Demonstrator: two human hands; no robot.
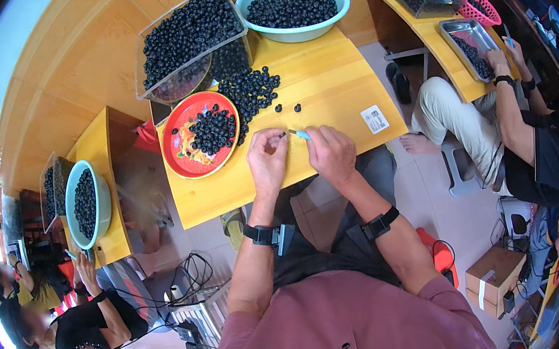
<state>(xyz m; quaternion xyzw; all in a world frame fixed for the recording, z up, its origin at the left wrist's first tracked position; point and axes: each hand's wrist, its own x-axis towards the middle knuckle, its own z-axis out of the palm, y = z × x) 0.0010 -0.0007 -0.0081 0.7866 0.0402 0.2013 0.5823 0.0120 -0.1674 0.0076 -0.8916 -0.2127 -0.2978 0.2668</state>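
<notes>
Over the near edge of the yellow table (324, 80), my left hand (268, 160) pinches a small dark round piece (282, 135), like a bead or berry, mostly hidden by the fingertips. My right hand (332, 152) is closed on a slim tool with a light blue handle (302, 135). Its thin tip points left at the piece; I cannot tell whether they touch. To the left lies a red round tray (174, 160) with a floral pattern, holding many dark pieces. Beside it spreads a loose pile of the same dark pieces (252, 89), with a few strays nearer my hands.
A clear bin (243, 25) and a pale blue basin (343, 3), both full of dark pieces, stand at the back. A white label (374, 119) is on the table's right. People work at side tables, with another blue basin (105, 205) left and a metal tray (448, 30) right.
</notes>
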